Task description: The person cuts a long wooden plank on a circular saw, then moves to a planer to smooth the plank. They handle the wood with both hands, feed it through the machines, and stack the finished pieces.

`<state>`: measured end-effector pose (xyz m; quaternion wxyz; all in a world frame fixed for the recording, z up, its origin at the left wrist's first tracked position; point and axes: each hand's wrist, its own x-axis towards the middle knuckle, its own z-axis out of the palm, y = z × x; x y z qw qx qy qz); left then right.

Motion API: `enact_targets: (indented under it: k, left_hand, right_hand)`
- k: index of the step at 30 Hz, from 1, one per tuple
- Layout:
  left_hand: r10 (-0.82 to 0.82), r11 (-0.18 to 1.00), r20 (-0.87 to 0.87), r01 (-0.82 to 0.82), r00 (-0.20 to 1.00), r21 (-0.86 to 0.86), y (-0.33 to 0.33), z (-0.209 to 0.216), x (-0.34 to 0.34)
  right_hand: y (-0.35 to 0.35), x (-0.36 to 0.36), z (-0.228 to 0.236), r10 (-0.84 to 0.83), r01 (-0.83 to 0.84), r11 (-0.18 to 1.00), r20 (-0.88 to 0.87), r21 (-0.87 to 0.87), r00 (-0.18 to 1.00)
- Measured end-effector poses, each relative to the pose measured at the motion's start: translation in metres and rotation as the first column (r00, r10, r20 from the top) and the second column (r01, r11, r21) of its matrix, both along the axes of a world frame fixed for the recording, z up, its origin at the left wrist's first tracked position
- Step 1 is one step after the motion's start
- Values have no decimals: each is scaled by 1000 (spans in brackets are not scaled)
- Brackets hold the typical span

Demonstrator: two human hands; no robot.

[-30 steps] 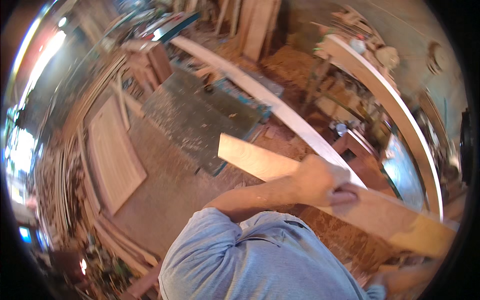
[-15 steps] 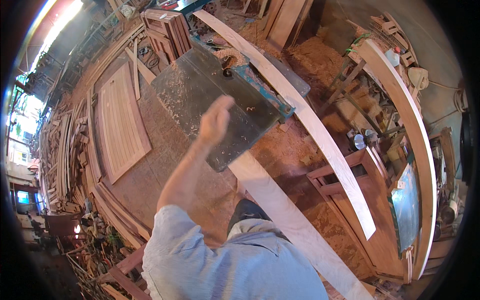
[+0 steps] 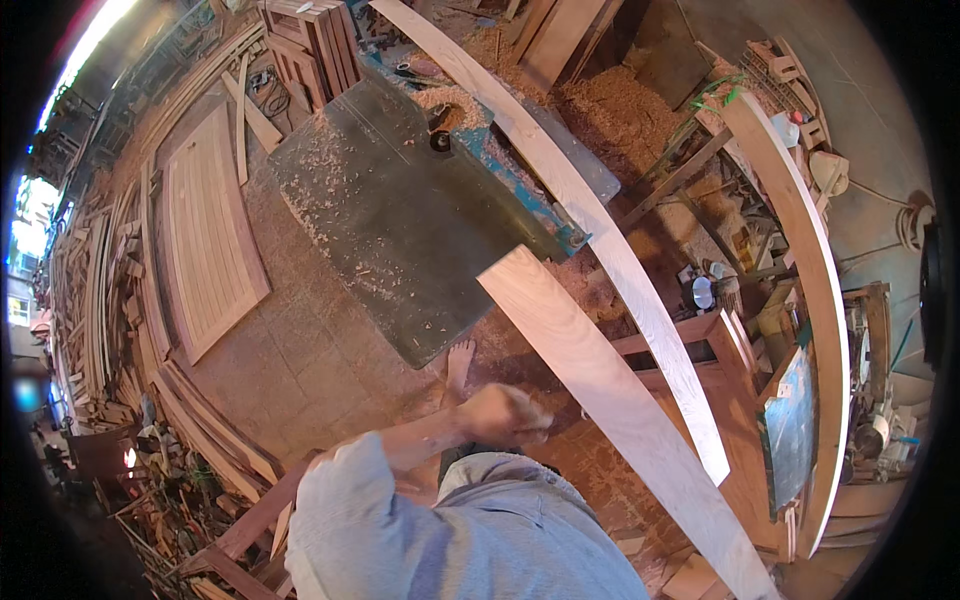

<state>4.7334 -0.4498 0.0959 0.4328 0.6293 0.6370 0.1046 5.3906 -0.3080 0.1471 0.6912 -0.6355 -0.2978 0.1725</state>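
My left hand [image 3: 503,415] hangs in front of my body, smeared by motion, its fingers looking bent. A small gap separates it from a long pale wooden board [image 3: 600,375]. The board's far end overlaps the near right corner of a dark metal machine table [image 3: 400,215], and its near end runs out past my right side. Wood shavings [image 3: 310,190] are scattered over the table's left part. My right hand is out of view, so what it touches is hidden.
Blue machine parts and a shavings heap [image 3: 450,105] edge the table. A second long plank [image 3: 575,190] slants along its right side. Farther right stands a curved-looking beam [image 3: 815,270]. A slatted panel [image 3: 210,230] lies on the floor at left, beside stacked wood strips [image 3: 90,300].
My left hand has drawn back from over the metal table toward my body. The board's far end has moved up onto the table's corner. Fewer shavings lie near that corner.
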Motion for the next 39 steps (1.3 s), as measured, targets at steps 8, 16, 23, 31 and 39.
enact_targets:
  k: [8, 16, 23, 31, 39]
  left_hand:
    - [831, 555, -246, -729, 498, 401, 72, -83, -50]
    - [925, 375, -301, -704, 234, 603, 133, -139, -120]
    - [924, 357, -336, -727, 183, 586, 157, -133, -165]
    - [925, 354, -346, -674, 153, 648, 157, -139, -188]
    - [917, 373, -374, -630, 139, 681, 153, -144, -214]
  right_hand:
    - [70, 54, -110, 282, -259, 958, -589, 124, 757]
    - [81, 2, -230, 191, -330, 890, -398, -316, 897]
    - [93, -55, -222, 49, -344, 908, -755, -239, 654]
    - [85, -75, -210, 49, -403, 859, -735, -314, 677]
    - [78, -84, -214, 74, -455, 829, -742, -326, 666]
